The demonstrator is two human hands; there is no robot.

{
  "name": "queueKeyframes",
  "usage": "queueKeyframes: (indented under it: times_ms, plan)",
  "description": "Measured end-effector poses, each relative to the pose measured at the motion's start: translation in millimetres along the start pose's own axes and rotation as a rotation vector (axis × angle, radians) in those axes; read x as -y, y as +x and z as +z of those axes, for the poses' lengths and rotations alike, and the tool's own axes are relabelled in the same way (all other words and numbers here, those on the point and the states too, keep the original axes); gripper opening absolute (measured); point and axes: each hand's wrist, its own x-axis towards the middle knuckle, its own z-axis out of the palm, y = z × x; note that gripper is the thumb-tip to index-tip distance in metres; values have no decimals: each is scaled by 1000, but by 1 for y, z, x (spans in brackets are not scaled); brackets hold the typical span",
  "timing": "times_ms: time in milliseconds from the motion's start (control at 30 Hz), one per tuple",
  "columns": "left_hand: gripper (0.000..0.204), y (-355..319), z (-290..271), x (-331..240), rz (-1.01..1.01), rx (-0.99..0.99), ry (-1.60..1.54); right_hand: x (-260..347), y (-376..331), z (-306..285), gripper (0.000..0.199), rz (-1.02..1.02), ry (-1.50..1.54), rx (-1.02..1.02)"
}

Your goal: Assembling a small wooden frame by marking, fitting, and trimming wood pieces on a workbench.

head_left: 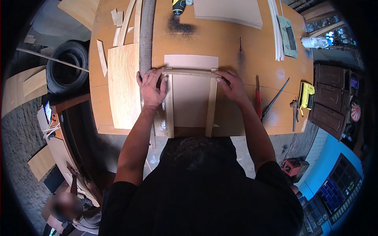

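Wooden frame (212,104) lies at the near edge of the orange-brown table (224,43), over a pale board (191,100). Should be light and stiff, not slippery; corner joints probably the weak spots, so take hold at both ends of the crosspiece (191,72). Crosspiece spans between the hands: right hand (233,85) pinches its right end, thumb and forefinger narrow; left hand (152,89) half spread, fingertips at far left corner, can't tell if gripping.
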Motion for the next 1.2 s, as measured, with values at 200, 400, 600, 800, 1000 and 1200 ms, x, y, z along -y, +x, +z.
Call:
queueKeyframes:
  times_ms: [200,400,600,800,1000,1200]
  plan:
    - [31,-1,0,3,12,-9,-36,-5,4,0,46,442,295,239]
    - [34,-1,1,3,36,8,-29,-8,9,2,51,680,448,194]
    - [47,0,-3,1,23,56,2,-12,3,0,36,428,219,96]
    - [46,0,-1,2,-8,64,26,-5,11,-5,66,110,-46,130]
    - [42,1,0,0,-8,23,22,-7,16,-5,54,173,-70,214]
    - [33,2,1,-3,-58,50,55,-6,9,-1,47,143,-57,128]
